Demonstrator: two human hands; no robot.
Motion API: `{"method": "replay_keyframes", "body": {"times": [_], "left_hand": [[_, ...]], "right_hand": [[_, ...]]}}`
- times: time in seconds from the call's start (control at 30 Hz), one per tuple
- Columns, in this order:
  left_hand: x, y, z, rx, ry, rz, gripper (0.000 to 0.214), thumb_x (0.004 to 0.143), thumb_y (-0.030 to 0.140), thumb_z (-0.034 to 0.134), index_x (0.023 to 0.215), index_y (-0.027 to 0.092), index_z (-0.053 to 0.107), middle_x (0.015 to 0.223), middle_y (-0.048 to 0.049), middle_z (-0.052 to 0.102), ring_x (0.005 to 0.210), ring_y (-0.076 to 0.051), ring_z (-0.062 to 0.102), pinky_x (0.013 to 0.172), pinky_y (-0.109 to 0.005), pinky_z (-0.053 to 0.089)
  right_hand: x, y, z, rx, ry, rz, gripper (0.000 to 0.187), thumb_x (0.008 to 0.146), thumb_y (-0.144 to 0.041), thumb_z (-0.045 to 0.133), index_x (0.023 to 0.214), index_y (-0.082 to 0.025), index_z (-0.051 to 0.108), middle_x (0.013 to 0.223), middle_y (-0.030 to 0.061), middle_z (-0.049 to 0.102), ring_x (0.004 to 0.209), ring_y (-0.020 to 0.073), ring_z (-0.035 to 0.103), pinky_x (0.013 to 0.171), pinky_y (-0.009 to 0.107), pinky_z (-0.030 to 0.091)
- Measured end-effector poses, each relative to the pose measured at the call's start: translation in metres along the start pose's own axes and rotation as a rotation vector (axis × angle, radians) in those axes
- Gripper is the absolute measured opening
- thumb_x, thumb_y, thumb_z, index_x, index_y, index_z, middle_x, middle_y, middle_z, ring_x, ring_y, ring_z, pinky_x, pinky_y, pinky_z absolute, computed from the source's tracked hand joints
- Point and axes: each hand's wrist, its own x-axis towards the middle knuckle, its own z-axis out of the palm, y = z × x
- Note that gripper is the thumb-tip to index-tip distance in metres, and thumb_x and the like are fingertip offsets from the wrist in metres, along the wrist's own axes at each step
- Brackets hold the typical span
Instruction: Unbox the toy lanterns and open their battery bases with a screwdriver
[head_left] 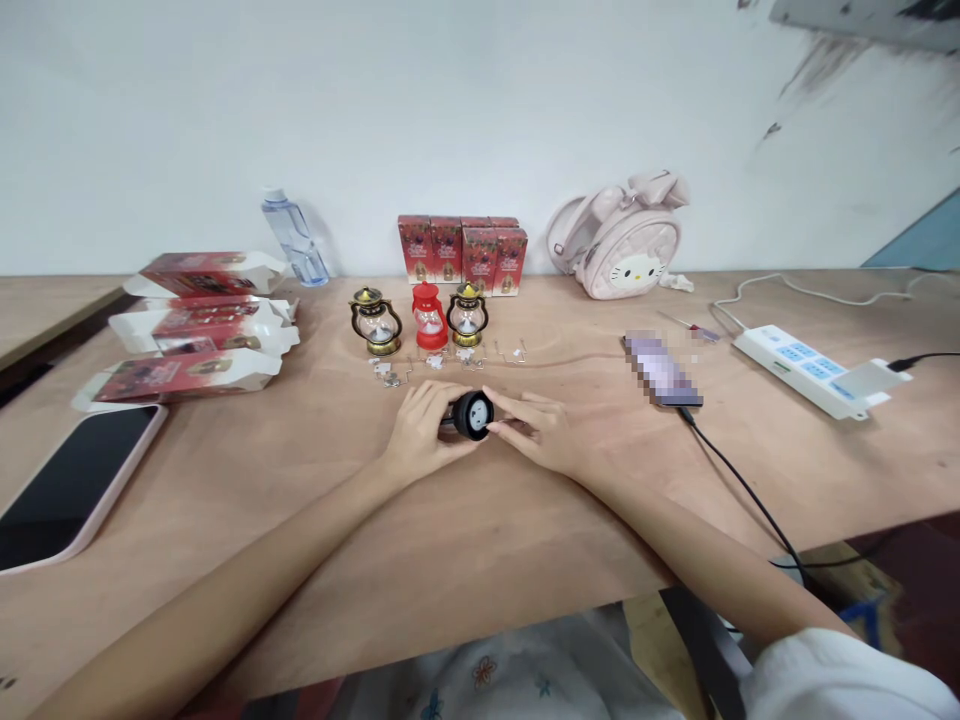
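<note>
A small black lantern (474,416) lies on its side between my hands, its round base turned toward me with a pale disc set inside the rim. My left hand (424,430) wraps around its body from the left. On the other side, my right hand (536,428) pinches the rim of the base with thumb and fingers. Beyond my hands stand two bronze-and-black lanterns (377,325) and a red lantern (429,318). Several thin bent wire pieces with small white bits (390,374) lie in front of them.
Red printed boxes (491,262) stand by the wall; opened boxes (187,375) lie left. Around the table are a water bottle (296,240), a pink backpack (634,245), a screwdriver (694,328), a cabled phone (664,370), a power strip (802,368) and another phone (71,485).
</note>
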Motion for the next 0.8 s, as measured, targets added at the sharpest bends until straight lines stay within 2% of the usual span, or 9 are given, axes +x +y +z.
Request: {"method": "replay_keyframes", "body": {"times": [0.13,0.53,0.67,0.8], "left_hand": [[0.003,0.001,-0.001,-0.009,0.027,0.016,0.052,0.069,0.045,0.071,0.108,0.017,0.052,0.097,-0.009,0.065,0.089,-0.022,0.058,0.078,-0.035,0.046],[0.004,0.001,0.0,0.014,0.105,0.03,0.04,0.071,0.037,0.068,0.103,0.016,0.055,0.091,-0.0083,0.066,0.085,-0.021,0.06,0.077,-0.034,0.049],[0.005,0.003,0.0,0.021,0.122,-0.02,0.037,0.074,0.038,0.066,0.102,0.017,0.054,0.09,-0.0066,0.066,0.084,-0.019,0.06,0.076,-0.032,0.048],[0.005,0.004,0.001,0.042,0.14,-0.057,0.039,0.075,0.042,0.065,0.102,0.017,0.054,0.093,-0.0072,0.065,0.085,-0.02,0.06,0.077,-0.032,0.048]], "right_hand": [[0.001,-0.001,0.003,-0.018,0.023,-0.019,0.039,0.092,-0.038,0.049,0.124,-0.016,0.056,0.063,-0.0011,0.061,0.054,0.0099,0.047,0.057,0.021,0.042],[0.003,-0.008,0.011,-0.135,0.11,-0.07,0.035,0.092,-0.033,0.05,0.122,-0.015,0.058,0.056,-0.0022,0.056,0.051,0.01,0.046,0.055,0.022,0.038],[0.004,-0.01,0.011,-0.226,0.112,-0.089,0.027,0.093,-0.027,0.048,0.112,-0.017,0.065,0.054,-0.0018,0.059,0.051,0.0105,0.046,0.057,0.024,0.037],[0.004,-0.013,0.01,-0.242,0.125,-0.077,0.021,0.093,-0.025,0.05,0.095,-0.021,0.071,0.064,-0.0003,0.067,0.055,0.0099,0.051,0.059,0.024,0.037]]}}
